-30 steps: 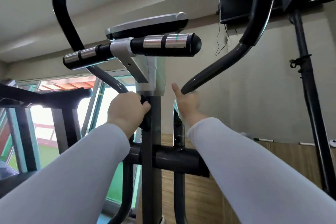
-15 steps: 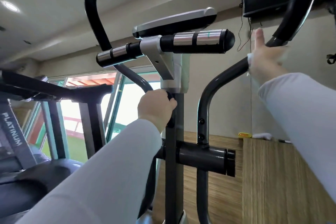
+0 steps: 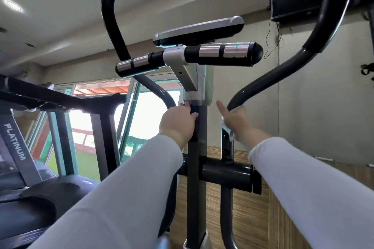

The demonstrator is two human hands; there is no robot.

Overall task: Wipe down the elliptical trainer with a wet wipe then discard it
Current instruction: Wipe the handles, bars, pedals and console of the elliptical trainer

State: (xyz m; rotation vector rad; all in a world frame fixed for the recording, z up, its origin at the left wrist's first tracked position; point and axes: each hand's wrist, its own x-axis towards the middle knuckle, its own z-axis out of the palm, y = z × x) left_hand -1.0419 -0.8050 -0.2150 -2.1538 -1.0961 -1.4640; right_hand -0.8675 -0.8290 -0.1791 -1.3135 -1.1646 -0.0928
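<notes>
Wet wipe (image 3: 227, 130) shows as a pale crumple under the right hand (image 3: 235, 122), pressed to the lower bend of the elliptical trainer's right swing arm (image 3: 269, 85), just above where that tube drops to its bolted joint. The thumb stands straight up; the other fingers pass behind the tube out of view, so they seem to be wrapped round it with the wipe trapped inside the grip. Half a second ago this hand was high on the same arm, near where the dark foam grip begins, and a second ago it sat low at the bend, as it does now. That reads as one full stroke up and back down, so the bare metal stretch of this arm has likely had its pass. The left hand (image 3: 177, 123) has kept its place, fingers curled round the left swing arm (image 3: 109, 16) just beside the central post (image 3: 195, 168), steadying the machine. The fixed handlebar (image 3: 222, 53) with its chrome pulse sensors and the console (image 3: 198, 30) above are not being touched, so wiping looks far from finished and discarding is still ahead. A treadmill (image 3: 60, 103) stands to the left, before the window.
</notes>
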